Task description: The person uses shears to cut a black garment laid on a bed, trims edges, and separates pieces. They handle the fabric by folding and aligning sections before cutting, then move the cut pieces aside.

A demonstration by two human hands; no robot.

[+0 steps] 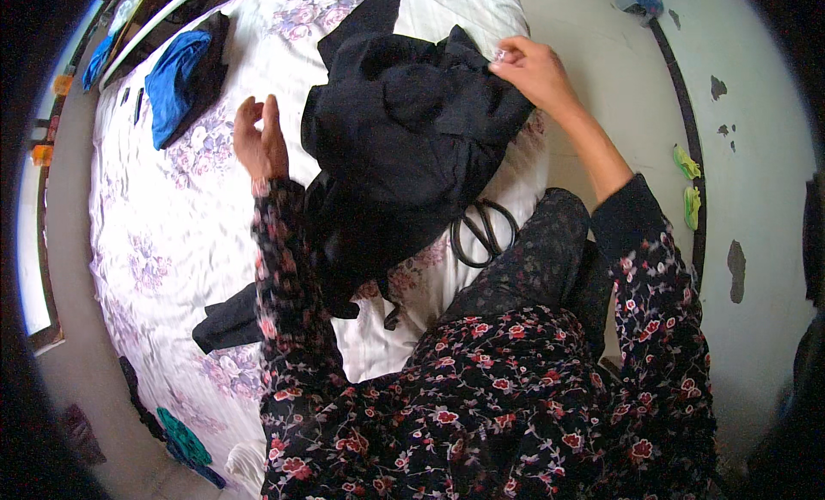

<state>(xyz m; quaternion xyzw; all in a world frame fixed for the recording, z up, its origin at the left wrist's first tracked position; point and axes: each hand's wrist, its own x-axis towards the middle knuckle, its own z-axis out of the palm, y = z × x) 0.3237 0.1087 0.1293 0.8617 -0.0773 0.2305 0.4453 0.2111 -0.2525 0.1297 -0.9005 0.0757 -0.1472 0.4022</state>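
A black cloth garment (pixel 412 133) lies bunched on a floral bedsheet (pixel 167 216) in front of me, its folds spreading toward the bed's far side. To its left my left hand (pixel 261 136) is raised over the sheet, fingers apart and holding nothing. At the garment's upper right edge is my right hand (pixel 535 71), thumb and fingertips brought close together. Something small and pale shows at those fingertips; I cannot tell whether it is held or part of the sheet behind. Black loops (pixel 483 234) of cord or tubing rest between the garment and my knee.
A folded blue cloth (pixel 177 81) with dark fabric lies at the bed's upper left, beside a thin dark object (pixel 138 105). Another black cloth piece (pixel 229 319) is under my left forearm. Yellow-green shoes (pixel 689 187) stand by the right wall. Green cloth (pixel 184 435) lies lower left.
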